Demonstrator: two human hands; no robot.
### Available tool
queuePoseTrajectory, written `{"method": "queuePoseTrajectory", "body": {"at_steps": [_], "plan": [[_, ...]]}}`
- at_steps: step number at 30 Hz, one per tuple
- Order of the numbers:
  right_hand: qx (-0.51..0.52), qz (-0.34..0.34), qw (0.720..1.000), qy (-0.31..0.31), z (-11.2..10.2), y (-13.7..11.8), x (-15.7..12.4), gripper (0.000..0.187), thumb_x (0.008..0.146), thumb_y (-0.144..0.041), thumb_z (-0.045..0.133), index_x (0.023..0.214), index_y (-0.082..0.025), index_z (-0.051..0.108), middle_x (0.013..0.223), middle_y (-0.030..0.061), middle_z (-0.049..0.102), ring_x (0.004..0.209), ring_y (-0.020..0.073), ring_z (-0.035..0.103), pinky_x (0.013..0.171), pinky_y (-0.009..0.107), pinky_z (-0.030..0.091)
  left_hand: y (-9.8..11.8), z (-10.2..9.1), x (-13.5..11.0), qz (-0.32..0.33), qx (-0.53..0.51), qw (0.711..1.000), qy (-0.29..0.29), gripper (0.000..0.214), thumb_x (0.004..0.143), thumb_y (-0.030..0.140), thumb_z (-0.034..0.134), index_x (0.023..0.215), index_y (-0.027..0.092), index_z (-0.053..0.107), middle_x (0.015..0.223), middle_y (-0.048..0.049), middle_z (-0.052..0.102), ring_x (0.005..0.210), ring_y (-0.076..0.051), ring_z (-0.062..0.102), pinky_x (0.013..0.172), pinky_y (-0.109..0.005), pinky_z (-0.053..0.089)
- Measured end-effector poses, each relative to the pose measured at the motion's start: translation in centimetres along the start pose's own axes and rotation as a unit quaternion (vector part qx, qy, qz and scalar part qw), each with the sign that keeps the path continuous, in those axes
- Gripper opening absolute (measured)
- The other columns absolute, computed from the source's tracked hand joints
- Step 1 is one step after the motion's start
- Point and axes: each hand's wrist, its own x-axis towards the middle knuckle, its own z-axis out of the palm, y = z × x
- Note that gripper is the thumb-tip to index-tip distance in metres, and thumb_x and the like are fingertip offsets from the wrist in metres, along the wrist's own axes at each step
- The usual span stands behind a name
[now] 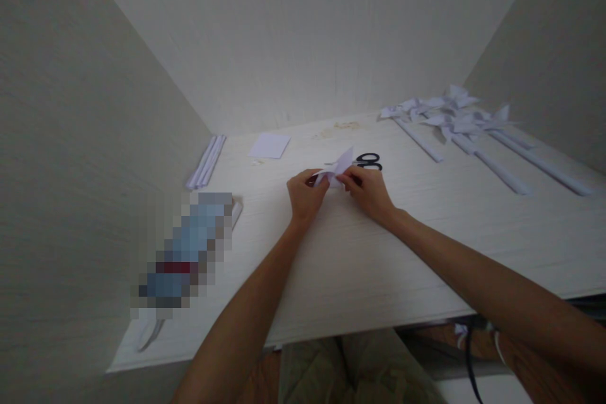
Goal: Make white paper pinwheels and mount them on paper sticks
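Between my two hands, above the middle of the white table [331, 265], is a folded white paper pinwheel head [341, 164] with pointed tips. My left hand [305, 194] pinches its left side, fingers curled. On the right side my right hand [367, 190] grips the paper between thumb and fingers. Just behind my hands lie scissors [368, 158] with black handles; the paper and my fingers partly cover their blades. A small square stack of white paper [269, 146] rests farther back on the left.
Several finished paper pinwheels on rolled sticks [502, 170] lie at the right. Rolled paper sticks [207, 162] are bundled at the left wall. A blurred-out object [189, 246] lies at the left. Light-brown bits [347, 125] are near the back wall.
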Motion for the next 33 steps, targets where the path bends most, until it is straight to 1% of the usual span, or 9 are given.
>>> {"method": "queuePoseTrajectory", "body": {"at_steps": [8, 18, 23, 28, 33], "plan": [[0.017, 0.004, 1.0, 0.008, -0.07, -0.01, 0.07, 0.03, 0.08, -0.029, 0.049, 0.052, -0.017, 0.049, 0.045, -0.002, 0.048, 0.045, 0.0099, 0.043, 0.05, 0.023, 0.03, 0.11, -0.05, -0.06, -0.002, -0.014, 1.0, -0.01, 0.012, 0.063, 0.018, 0.06, 0.071, 0.014, 0.068, 0.068, -0.003, 0.068, 0.06, -0.012, 0.061, 0.058, -0.023, 0.048], [0.021, 0.024, 0.999, 0.016, -0.03, 0.01, 0.07, 0.029, 0.078, -0.029, 0.052, 0.051, -0.017, 0.051, 0.046, -0.0022, 0.049, 0.045, 0.0095, 0.043, 0.05, 0.023, 0.03, 0.59, -0.22, -0.11, -0.003, -0.006, 1.0, -0.012, 0.01, 0.064, 0.016, 0.061, 0.071, 0.014, 0.068, 0.067, -0.0022, 0.068, 0.06, -0.011, 0.06, 0.057, -0.021, 0.047], [0.027, 0.023, 0.999, 0.01, -0.06, 0.21, 0.13, 0.027, 0.078, -0.028, 0.052, 0.053, -0.017, 0.053, 0.047, -0.0019, 0.05, 0.046, 0.0097, 0.044, 0.05, 0.023, 0.03, 0.56, -0.19, -0.09, 0.001, 0.0, 1.0, -0.008, 0.008, 0.064, 0.017, 0.062, 0.07, 0.015, 0.068, 0.067, -0.0016, 0.068, 0.059, -0.01, 0.059, 0.057, -0.021, 0.046], [0.036, 0.021, 0.999, 0.001, -0.17, 0.23, 0.22, 0.029, 0.078, -0.028, 0.052, 0.051, -0.017, 0.051, 0.046, -0.0024, 0.049, 0.046, 0.0096, 0.044, 0.051, 0.023, 0.031, 0.23, -0.12, -0.06, -0.002, -0.013, 1.0, -0.008, 0.011, 0.064, 0.019, 0.062, 0.071, 0.014, 0.068, 0.069, -0.0026, 0.068, 0.06, -0.012, 0.06, 0.058, -0.022, 0.047], [0.054, 0.032, 0.998, -0.011, -0.2, 0.22, 0.33, 0.029, 0.078, -0.027, 0.051, 0.051, -0.016, 0.051, 0.046, -0.0022, 0.048, 0.046, 0.0098, 0.044, 0.051, 0.024, 0.031, 0.56, -0.19, -0.08, -0.01, -0.016, 1.0, -0.003, 0.01, 0.062, 0.015, 0.061, 0.07, 0.015, 0.068, 0.07, -0.0029, 0.069, 0.061, -0.012, 0.061, 0.058, -0.023, 0.048]]}}
